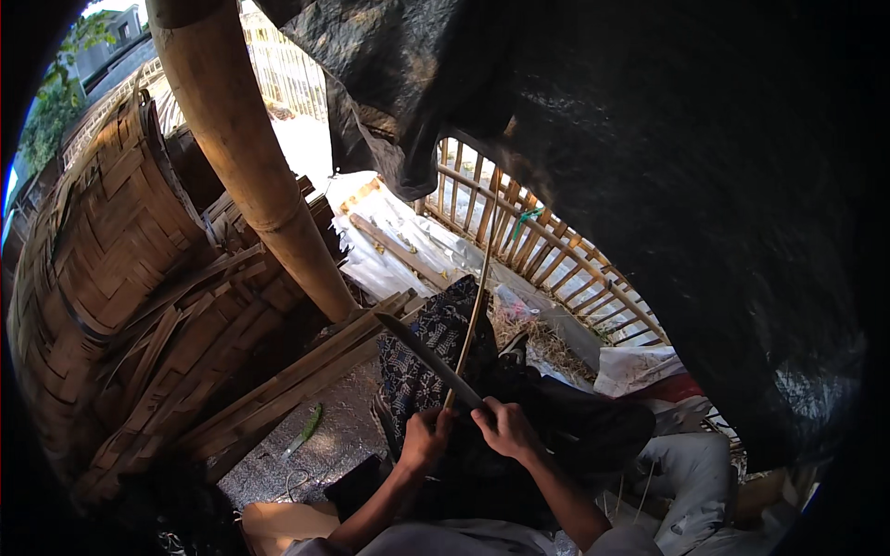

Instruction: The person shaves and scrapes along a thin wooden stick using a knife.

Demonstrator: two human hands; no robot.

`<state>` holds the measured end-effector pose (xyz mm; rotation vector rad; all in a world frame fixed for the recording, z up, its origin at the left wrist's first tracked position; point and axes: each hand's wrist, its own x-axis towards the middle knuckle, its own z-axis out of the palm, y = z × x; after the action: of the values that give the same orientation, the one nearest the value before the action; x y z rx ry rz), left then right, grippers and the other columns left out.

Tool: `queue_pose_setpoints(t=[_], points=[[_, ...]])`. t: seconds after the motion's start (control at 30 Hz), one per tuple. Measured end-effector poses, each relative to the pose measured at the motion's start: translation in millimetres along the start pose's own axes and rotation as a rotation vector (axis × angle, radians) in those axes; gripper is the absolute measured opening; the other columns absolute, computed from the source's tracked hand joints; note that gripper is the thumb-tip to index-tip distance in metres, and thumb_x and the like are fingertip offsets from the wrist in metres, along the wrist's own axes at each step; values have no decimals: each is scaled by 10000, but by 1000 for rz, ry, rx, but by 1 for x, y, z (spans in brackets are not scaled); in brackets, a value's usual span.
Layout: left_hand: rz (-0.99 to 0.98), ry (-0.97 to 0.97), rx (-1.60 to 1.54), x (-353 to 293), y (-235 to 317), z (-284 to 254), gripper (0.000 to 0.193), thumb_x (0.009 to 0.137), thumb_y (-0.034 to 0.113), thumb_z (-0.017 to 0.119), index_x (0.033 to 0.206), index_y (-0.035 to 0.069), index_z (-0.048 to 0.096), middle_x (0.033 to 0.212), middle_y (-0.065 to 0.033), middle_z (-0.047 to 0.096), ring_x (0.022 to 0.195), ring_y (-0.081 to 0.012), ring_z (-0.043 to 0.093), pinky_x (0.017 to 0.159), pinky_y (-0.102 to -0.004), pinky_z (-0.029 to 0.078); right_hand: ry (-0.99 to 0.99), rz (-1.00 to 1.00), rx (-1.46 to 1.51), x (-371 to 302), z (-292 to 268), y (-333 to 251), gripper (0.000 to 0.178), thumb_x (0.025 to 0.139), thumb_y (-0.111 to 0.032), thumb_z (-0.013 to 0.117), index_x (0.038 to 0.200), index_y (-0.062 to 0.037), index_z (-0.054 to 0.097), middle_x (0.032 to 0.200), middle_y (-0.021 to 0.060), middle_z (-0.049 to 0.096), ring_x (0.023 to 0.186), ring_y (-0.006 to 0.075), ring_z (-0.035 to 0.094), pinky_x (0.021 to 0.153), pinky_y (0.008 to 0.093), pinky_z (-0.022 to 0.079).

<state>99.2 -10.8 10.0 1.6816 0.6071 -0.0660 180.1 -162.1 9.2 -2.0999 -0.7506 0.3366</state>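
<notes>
While black tarp looms overhead, woven bamboo baskets lean left beside thick bamboo pole. Bamboo fence behind. Patterned cloth over lap. Right hand, grip clamped on knife handle, blade angled up-left. Left hand, grip closed on thin bamboo strip, strip rising past blade. Strip long, whole; shaving looks early, most left.

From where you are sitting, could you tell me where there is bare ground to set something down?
Bare ground lies between the leaning bamboo slats and the dark patterned cloth. It is crowded by the woven bamboo baskets and round both hands, left and right.
</notes>
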Motion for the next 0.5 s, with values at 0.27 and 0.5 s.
queue_pose_setpoints(t=[0.27, 0.5], points=[[189, 52, 263, 10, -21, 7, 218, 866, 122, 477, 853, -33, 629, 775, -256, 600, 773, -408, 593, 625, -432, 479, -183, -32, -435, 2, 11, 3, 381, 859, -403, 548, 922, -31, 491, 587, 180, 579, 588, 391, 601, 489, 438, 486], [178, 150, 273, 4, -8, 22, 202, 883, 140, 502, 819, -39, 570, 629, -266, 550, 622, -430, 572, 530, -465, 449, -167, 107, -508, 14, -2, 20, 406, 897, -413, 480, 879, -8, 486, 558, 213, 572, 591, 383, 619, 492, 424, 512]])
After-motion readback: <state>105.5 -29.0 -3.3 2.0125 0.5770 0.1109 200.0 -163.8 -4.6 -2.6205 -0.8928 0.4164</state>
